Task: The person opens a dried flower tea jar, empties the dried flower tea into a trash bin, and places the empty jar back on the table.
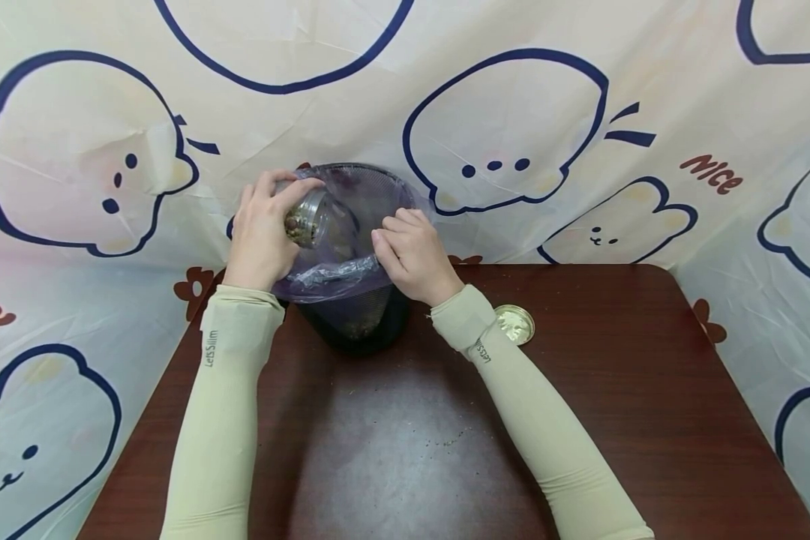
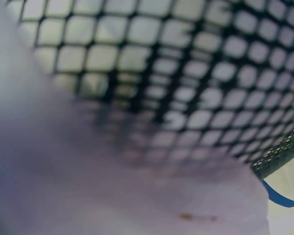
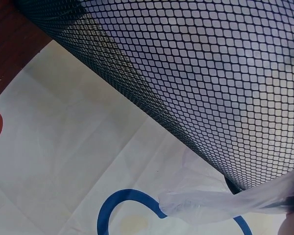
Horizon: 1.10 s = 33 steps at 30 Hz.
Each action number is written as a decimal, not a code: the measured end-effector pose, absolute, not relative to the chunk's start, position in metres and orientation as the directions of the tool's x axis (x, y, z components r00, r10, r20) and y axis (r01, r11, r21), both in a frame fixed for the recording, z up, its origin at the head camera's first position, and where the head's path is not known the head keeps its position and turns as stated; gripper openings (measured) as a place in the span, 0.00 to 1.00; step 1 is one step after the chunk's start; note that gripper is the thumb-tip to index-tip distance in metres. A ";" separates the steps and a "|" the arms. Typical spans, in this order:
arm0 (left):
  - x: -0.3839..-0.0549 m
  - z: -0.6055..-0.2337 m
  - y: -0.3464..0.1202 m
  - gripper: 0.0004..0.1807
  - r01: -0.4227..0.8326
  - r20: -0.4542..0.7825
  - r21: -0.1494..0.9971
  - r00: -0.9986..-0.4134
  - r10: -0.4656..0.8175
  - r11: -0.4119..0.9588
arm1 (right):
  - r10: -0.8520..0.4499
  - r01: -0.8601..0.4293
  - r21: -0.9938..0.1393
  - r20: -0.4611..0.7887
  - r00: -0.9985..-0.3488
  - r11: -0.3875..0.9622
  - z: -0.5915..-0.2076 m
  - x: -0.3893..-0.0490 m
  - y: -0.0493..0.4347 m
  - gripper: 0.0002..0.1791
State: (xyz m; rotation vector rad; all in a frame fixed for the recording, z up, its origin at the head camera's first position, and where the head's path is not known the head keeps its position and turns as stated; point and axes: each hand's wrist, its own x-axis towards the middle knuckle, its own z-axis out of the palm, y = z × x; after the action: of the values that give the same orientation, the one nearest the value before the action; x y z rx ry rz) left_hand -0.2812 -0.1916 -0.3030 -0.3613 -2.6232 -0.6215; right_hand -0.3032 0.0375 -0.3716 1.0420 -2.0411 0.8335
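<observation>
In the head view a black mesh wastebasket [image 1: 386, 313], lined with a thin purple plastic bag [image 1: 337, 281], stands on the table's far left part. My left hand [image 1: 259, 236] holds a clear jar [image 1: 304, 219] tipped on its side over the basket's mouth. Small greenish-brown bits show inside the jar. My right hand [image 1: 415, 255] grips the bag's edge at the basket's right rim. Close mesh of the wastebasket [image 2: 225, 68] and blurred bag film [image 2: 137, 196] fill the left wrist view. The basket's mesh side [image 3: 201, 73] and a fold of bag [image 3: 206, 204] show in the right wrist view.
A round gold-coloured lid [image 1: 515, 324] lies on the dark brown table [image 1: 614, 390], right of the basket. Fine crumbs [image 1: 445, 441] are scattered near the table's middle. A printed cloth [image 1: 351, 124] with cartoon shapes hangs close behind the basket.
</observation>
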 end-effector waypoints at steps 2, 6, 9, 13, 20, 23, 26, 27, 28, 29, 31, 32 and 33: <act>-0.281 -0.303 -0.191 0.51 0.336 0.447 0.365 -0.881 0.154 0.868 | -0.410 -0.852 -0.229 0.798 -0.441 0.471 -0.372 -0.303 0.038 0.23; -0.281 -0.303 -0.191 0.52 0.335 0.443 0.357 -0.882 0.158 0.872 | -0.412 -0.852 -0.233 0.796 -0.444 0.469 -0.372 -0.303 0.038 0.23; -0.282 -0.303 -0.190 0.52 0.336 0.448 0.356 -0.880 0.156 0.872 | -0.409 -0.851 -0.237 0.795 -0.447 0.469 -0.372 -0.303 0.039 0.23; -0.282 -0.303 -0.189 0.52 0.331 0.449 0.353 -0.880 0.152 0.875 | -0.408 -0.850 -0.235 0.797 -0.446 0.470 -0.371 -0.303 0.040 0.23; -0.282 -0.302 -0.189 0.51 0.331 0.466 0.325 -0.871 0.155 0.886 | -0.407 -0.849 -0.240 0.794 -0.451 0.471 -0.371 -0.304 0.040 0.22; -0.282 -0.302 -0.189 0.51 0.333 0.469 0.316 -0.869 0.159 0.889 | -0.407 -0.850 -0.241 0.796 -0.449 0.468 -0.371 -0.304 0.040 0.23; -0.282 -0.302 -0.190 0.51 0.335 0.473 0.305 -0.866 0.163 0.892 | -0.412 -0.852 -0.241 0.793 -0.449 0.465 -0.371 -0.304 0.039 0.23; -0.282 -0.302 -0.190 0.50 0.336 0.475 0.302 -0.865 0.165 0.892 | -0.413 -0.852 -0.240 0.792 -0.449 0.465 -0.371 -0.304 0.038 0.23; -0.281 -0.302 -0.190 0.50 0.337 0.477 0.298 -0.863 0.166 0.893 | -0.413 -0.851 -0.241 0.792 -0.450 0.466 -0.371 -0.304 0.038 0.23; -0.281 -0.302 -0.190 0.50 0.339 0.479 0.295 -0.862 0.169 0.893 | -0.412 -0.851 -0.242 0.791 -0.451 0.467 -0.372 -0.304 0.038 0.23; -0.281 -0.302 -0.190 0.50 0.341 0.478 0.291 -0.861 0.173 0.894 | -0.409 -0.849 -0.242 0.792 -0.452 0.469 -0.372 -0.304 0.038 0.23; -0.281 -0.302 -0.190 0.50 0.343 0.478 0.288 -0.861 0.176 0.894 | -0.409 -0.849 -0.241 0.793 -0.452 0.470 -0.372 -0.304 0.038 0.23; -0.280 -0.302 -0.190 0.50 0.343 0.477 0.284 -0.861 0.179 0.895 | -0.409 -0.849 -0.240 0.793 -0.451 0.471 -0.372 -0.304 0.039 0.23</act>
State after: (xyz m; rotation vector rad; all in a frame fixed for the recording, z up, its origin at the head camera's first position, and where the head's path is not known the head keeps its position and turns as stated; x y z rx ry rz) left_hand -0.2805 -0.1897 -0.3019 -0.3804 -2.6123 -0.5036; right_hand -0.3037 0.0385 -0.3719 1.0398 -2.0514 0.8440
